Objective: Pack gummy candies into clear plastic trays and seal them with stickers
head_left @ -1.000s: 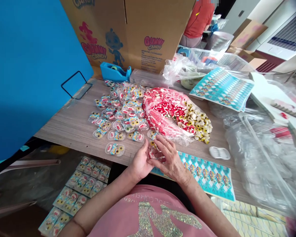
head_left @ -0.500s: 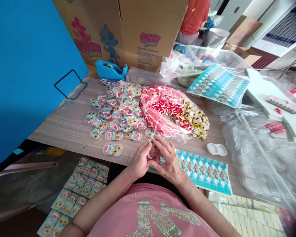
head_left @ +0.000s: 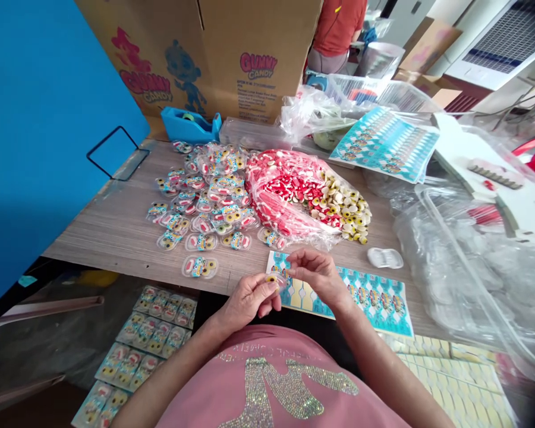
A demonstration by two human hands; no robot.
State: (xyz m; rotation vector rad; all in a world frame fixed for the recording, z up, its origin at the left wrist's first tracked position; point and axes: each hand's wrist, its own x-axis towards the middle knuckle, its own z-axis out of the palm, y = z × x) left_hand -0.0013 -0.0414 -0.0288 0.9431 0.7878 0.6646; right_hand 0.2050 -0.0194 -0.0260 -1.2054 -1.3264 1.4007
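Observation:
My left hand (head_left: 249,296) is closed round a small clear candy pack (head_left: 274,279) at the table's front edge. My right hand (head_left: 318,273) pinches a small sticker against that pack's right end, just above the teal sticker sheet (head_left: 365,297). Beyond my hands lies a spread of several sealed candy packs (head_left: 205,202). Right of that spread sits an open plastic bag of red and yellow gummies (head_left: 303,196). An empty clear blister shell (head_left: 384,257) rests to the right of my right hand.
A blue tape dispenser (head_left: 189,123) and a large Gummy Candy carton (head_left: 205,53) stand at the back. More sticker sheets (head_left: 383,145) and heaps of clear plastic (head_left: 468,267) fill the right. A blue board (head_left: 40,119) leans left. A person in an orange top (head_left: 336,32) works behind.
My hands, pressed together over the pack before, have drawn back toward me and parted a little. The right hand now pinches at the pack's end above the sticker sheet.

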